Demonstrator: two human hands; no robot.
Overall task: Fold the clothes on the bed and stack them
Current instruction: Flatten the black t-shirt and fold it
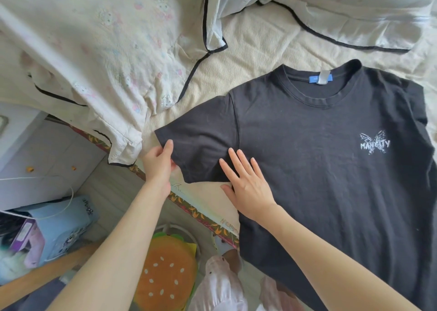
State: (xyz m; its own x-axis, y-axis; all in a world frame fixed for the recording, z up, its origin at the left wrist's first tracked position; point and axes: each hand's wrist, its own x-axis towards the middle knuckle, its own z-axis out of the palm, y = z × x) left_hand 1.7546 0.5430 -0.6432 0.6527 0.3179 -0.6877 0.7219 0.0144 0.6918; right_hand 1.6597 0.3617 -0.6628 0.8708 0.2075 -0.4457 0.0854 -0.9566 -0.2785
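Two bare forearms reach up from the bottom edge of the frame, cut off below the elbows. Between them, lower centre, a burger-shaped cushion (169, 267) sits on a seat whose frame is mostly hidden, and pale trouser legs show beside it, blurred.

A black T-shirt (331, 149) lies face up on the bed (255, 48), filling the right half of the frame. Its lower hem runs out of the bottom right corner, and its far sleeve at the right edge is tucked out of sight. A small white butterfly print sits on the chest, and a blue neck label at the collar is too small to read.

The left hand (158, 162), centre left, pinches the hem of the near sleeve, thumb on top of the cloth and fingers hidden under it. The right hand (248, 183) lies flat and open on the shirt beside the armpit seam, fingers straight and slightly spread, thumb at the cloth's edge.

The bed has a cream textured sheet. A pale quilt (99, 50) with faint prints and black piping is bunched across the upper left, and pillows (354, 10) with black trim lie along the top. At lower left a pale floor holds a blue box (68, 218) and blurred clutter.
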